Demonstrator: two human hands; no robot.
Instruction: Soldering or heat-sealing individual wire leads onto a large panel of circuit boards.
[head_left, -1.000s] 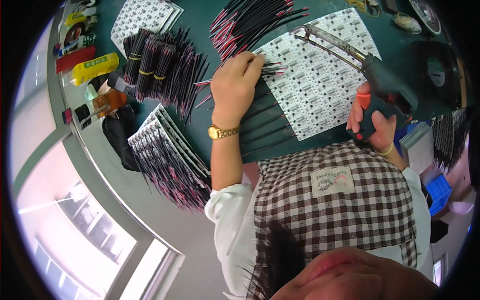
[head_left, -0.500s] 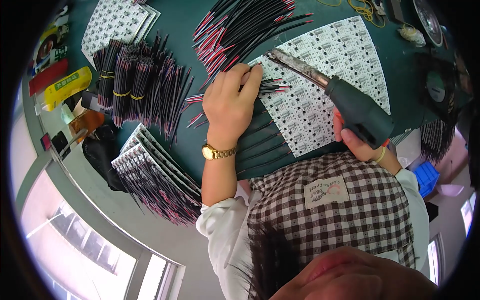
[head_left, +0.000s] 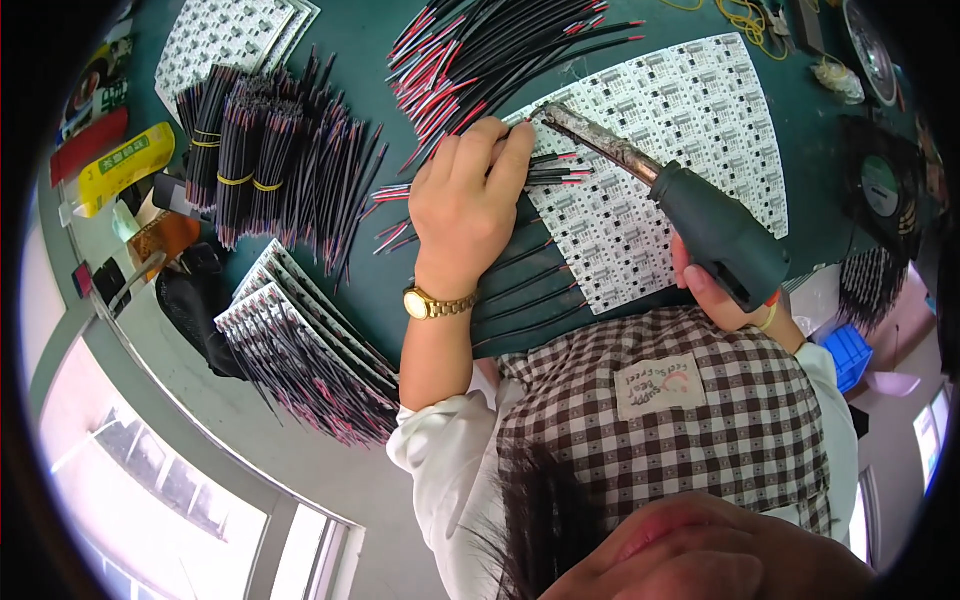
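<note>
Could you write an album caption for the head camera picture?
Left hand holding wires, right hand aiming a soldering iron over a white circuit sheet.

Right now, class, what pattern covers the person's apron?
The apron has brown and white checks; the head view shows it best.

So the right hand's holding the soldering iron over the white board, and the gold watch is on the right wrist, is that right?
Not quite: the head view shows the gold watch on the wrist of the left hand. The right hand does hold the soldering iron over the white board.
</note>
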